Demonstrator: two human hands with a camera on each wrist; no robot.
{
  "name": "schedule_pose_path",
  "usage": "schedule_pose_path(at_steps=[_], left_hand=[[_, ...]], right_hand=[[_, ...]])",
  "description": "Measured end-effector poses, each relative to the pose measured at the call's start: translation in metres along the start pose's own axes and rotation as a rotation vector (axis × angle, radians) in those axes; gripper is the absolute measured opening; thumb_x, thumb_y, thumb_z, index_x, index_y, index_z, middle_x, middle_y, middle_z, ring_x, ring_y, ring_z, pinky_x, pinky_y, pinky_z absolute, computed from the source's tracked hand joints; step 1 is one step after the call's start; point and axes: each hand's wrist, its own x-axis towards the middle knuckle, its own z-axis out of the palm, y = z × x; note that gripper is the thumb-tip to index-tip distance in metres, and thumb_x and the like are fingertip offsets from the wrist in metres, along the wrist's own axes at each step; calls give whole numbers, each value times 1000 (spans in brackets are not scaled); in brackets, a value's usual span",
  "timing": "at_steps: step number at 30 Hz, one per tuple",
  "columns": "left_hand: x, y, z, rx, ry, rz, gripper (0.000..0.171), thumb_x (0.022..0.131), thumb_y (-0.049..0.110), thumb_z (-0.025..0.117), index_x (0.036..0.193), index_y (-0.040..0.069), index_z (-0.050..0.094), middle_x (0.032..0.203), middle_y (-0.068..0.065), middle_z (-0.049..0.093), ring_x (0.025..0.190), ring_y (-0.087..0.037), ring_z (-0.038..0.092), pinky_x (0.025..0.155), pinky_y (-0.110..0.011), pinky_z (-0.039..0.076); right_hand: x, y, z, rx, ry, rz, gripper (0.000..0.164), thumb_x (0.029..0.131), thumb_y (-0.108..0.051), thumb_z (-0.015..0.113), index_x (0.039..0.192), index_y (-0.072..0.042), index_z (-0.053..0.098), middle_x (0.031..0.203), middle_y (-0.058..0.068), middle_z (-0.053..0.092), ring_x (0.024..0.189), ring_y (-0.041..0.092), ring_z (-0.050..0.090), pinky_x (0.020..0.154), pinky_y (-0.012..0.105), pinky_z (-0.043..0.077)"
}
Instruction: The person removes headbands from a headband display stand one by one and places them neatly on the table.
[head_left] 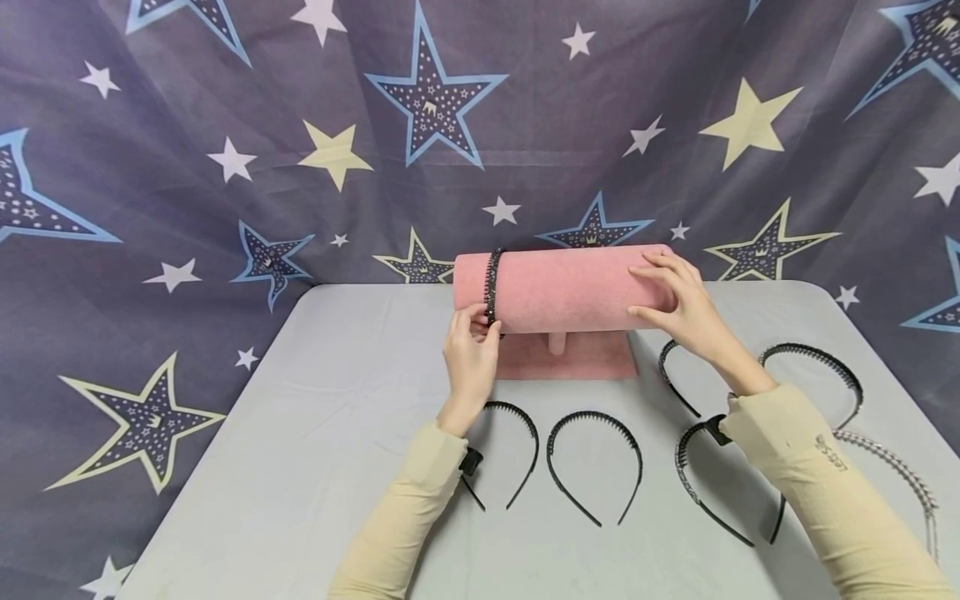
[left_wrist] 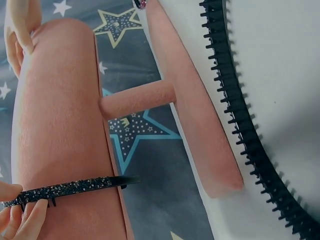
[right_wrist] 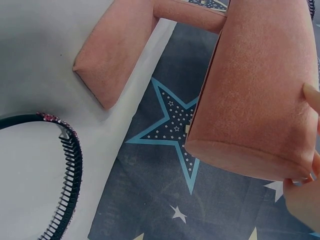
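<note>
A pink padded roll on a stand (head_left: 570, 287) stands at the back of the table. Around its left part sits a black glittery headband (head_left: 491, 287). My left hand (head_left: 471, 358) pinches this headband at the front; in the left wrist view, thumb and fingers are on the sparkling band (left_wrist: 75, 189), whose end sticks out past the roll's edge. My right hand (head_left: 686, 304) grips the roll's right end, fingers over the top and thumb in front. In the right wrist view, the fingers of the right hand (right_wrist: 305, 200) touch the roll's rim and side.
Nearer me lie black toothed headbands (head_left: 596, 414) (head_left: 525, 417). More are at the right, one with a glittery side (head_left: 686, 475), one black (head_left: 817, 352) and one pale, braided-looking (head_left: 892, 462). A star-patterned cloth (head_left: 360, 217) hangs behind the white-covered table (head_left: 322, 400).
</note>
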Motion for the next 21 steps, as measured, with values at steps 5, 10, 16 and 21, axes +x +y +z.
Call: schedule_pose_path(at_steps=[5, 10, 16, 21], left_hand=[[1, -3, -4, 9, 6, -1, 22, 73, -4, 65, 94, -4, 58, 80, -14, 56, 67, -22, 58, 61, -23, 53], [2, -5, -8, 11, 14, 2, 21, 73, -4, 65, 94, -4, 58, 79, -14, 55, 67, -22, 58, 61, -24, 53], [3, -7, -12, 3, 17, 0, 21, 74, -4, 65, 94, -4, 58, 80, -14, 55, 68, -22, 58, 60, -24, 53], [4, -10, -15, 4, 24, 4, 21, 74, -4, 65, 94, -4, 58, 80, -14, 55, 69, -23, 58, 60, -24, 53]], right_hand=[[0, 0, 0, 2, 4, -3, 50, 65, 5, 73, 112, 0, 58, 129, 18, 42, 126, 34, 24, 104, 51, 17], [0, 0, 0, 1, 2, -1, 50, 65, 5, 73, 112, 1, 58, 129, 19, 42, 127, 33, 23, 105, 50, 15], [0, 1, 0, 1, 2, 0, 50, 65, 6, 73, 112, 1, 58, 129, 19, 42, 127, 33, 23, 106, 48, 15], [0, 2, 0, 0, 6, -4, 50, 64, 6, 73, 111, 1, 58, 128, 19, 42, 127, 33, 23, 106, 48, 15]])
